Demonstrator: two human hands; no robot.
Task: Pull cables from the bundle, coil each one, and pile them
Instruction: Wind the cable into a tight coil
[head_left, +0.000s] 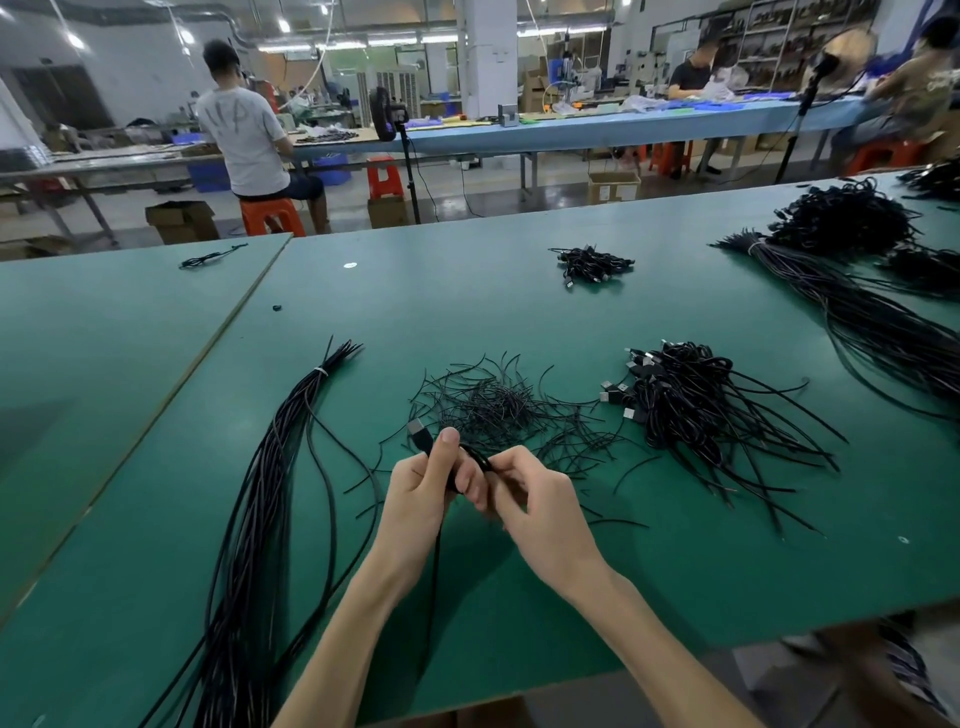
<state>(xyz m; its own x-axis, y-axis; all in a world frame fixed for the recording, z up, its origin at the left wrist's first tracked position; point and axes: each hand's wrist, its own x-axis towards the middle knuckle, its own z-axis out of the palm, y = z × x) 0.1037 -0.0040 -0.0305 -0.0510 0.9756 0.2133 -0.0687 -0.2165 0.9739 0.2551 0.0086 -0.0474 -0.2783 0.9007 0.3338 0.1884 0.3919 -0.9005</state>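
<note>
Both hands are over the near-centre of the green table (156, 364), working one black cable (435, 571). Left hand (428, 486) is curled round it, thumb upright and pressed along the cable just behind the USB plug (417, 432), which sticks out up-left past the thumb. Right hand (540, 499) touches the left, fingers curled, thumb and forefinger pinching the same cable where it comes out of the left fist. Rest of the cable drops slack from under the left hand toward the near table edge. Source bundle (249, 519) lies left of the hands and apart from both: long black cables running away from the near edge, cinched by a white tie (322, 370) near the far end, tips fanning past it. Straight ahead of the hands is a scatter of short black wire ties (493, 402), with a few strays reaching the right hand's side. Right of that is the pile of coiled cables (685, 400), plugs facing left, tails splayed toward the near right. Further back, mid-table, is a smaller heap of coiled cables (592, 262). Far right has a second tied bundle (857, 317) with a big black cable heap (841, 213) behind it. One lone cable (208, 257) sits at far left.
</note>
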